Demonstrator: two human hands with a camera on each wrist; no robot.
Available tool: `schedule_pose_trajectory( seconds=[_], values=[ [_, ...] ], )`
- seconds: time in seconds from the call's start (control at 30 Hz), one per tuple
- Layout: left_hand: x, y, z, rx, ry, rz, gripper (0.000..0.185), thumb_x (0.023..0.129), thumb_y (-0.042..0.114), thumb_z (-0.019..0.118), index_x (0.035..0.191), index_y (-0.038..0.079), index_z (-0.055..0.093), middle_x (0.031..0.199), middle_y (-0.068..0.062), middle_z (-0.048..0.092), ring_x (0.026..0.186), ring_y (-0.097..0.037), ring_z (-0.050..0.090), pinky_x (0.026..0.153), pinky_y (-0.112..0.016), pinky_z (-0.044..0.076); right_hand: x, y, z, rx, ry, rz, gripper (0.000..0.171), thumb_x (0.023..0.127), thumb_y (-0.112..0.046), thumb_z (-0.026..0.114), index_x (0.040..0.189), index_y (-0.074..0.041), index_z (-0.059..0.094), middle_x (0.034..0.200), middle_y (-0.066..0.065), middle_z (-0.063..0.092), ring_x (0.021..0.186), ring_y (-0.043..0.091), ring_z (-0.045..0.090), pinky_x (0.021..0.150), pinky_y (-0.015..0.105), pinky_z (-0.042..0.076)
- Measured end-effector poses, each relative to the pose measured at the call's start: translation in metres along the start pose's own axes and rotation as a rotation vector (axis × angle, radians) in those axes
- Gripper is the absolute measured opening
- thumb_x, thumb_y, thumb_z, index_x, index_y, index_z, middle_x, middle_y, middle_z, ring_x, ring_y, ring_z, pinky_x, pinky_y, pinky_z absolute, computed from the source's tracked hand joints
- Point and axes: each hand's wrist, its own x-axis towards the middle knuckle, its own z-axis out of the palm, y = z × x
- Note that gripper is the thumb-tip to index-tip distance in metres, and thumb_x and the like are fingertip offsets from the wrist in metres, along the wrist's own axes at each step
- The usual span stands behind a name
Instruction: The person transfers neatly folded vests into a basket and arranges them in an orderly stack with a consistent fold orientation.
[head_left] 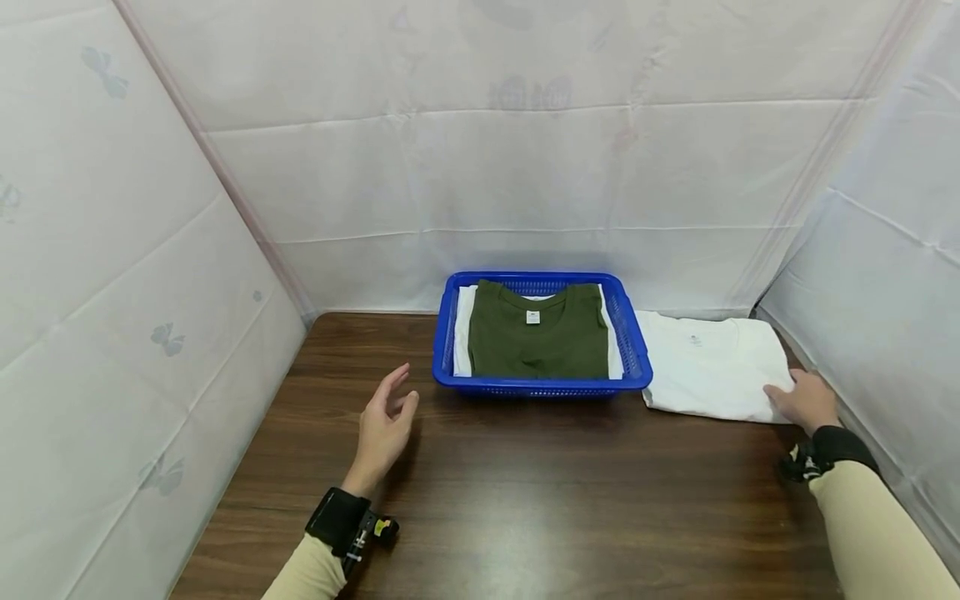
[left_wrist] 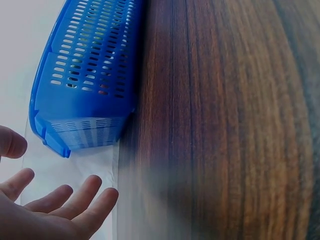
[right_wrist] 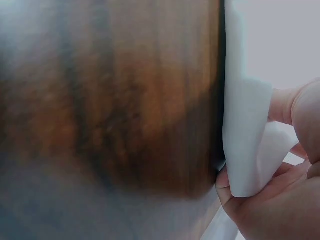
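A folded white T-shirt (head_left: 712, 367) lies on the table to the right of a blue basket (head_left: 540, 386). My right hand (head_left: 808, 402) grips the shirt's right edge. In the right wrist view, the thumb (right_wrist: 282, 106) is on top of the white cloth (right_wrist: 245, 135) and fingertips reach beneath it. My left hand (head_left: 385, 429) is in the air left of the basket, fingers apart and holding nothing. The left wrist view shows its spread fingers (left_wrist: 82, 200) near the perforated basket (left_wrist: 80, 107), not touching it. Inside the basket, a folded olive-green T-shirt (head_left: 536, 346) covers white cloth (head_left: 463, 333).
The brown wooden table (head_left: 525, 500) extends in front of the basket. White sheeting (head_left: 525, 175) hangs behind the table, with more sheeting on the left (head_left: 150, 292) and right (head_left: 892, 275) sides. The right hand is close to the right sheet.
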Motion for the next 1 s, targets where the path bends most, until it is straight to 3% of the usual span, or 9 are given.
schedule_pose_trajectory(
  seconds=[0.4, 0.67, 1.0],
  values=[
    [-0.006, -0.003, -0.002, 0.005, -0.020, -0.005, 0.048, 0.103, 0.011, 0.060, 0.149, 0.017, 0.052, 0.149, -0.018, 0.054, 0.113, -0.035, 0.068, 0.092, -0.051, 0.057, -0.029, 0.012, 0.000, 0.027, 0.007, -0.044, 0.069, 0.100, -0.021, 0.054, 0.139, 0.029, 0.026, 0.136, 0.053, 0.029, 0.123, 0.069, 0.032, 0.101, 0.074, 0.033],
    [-0.006, -0.001, -0.002, 0.006, -0.028, 0.011, 0.046, 0.103, 0.011, 0.060, 0.148, 0.017, 0.053, 0.147, -0.020, 0.055, 0.113, -0.036, 0.068, 0.093, -0.053, 0.056, -0.051, 0.017, -0.003, 0.073, -0.009, -0.023, 0.072, 0.102, -0.022, 0.055, 0.143, 0.028, 0.022, 0.139, 0.053, 0.026, 0.127, 0.069, 0.028, 0.101, 0.075, 0.031],
    [-0.008, -0.001, 0.003, 0.019, -0.024, 0.015, 0.045, 0.103, 0.011, 0.061, 0.147, 0.015, 0.054, 0.145, -0.019, 0.057, 0.110, -0.036, 0.069, 0.091, -0.051, 0.057, -0.077, 0.033, -0.007, 0.034, 0.001, -0.122, 0.072, 0.105, -0.026, 0.056, 0.139, 0.030, 0.026, 0.133, 0.054, 0.031, 0.118, 0.069, 0.036, 0.092, 0.074, 0.038]
  ],
)
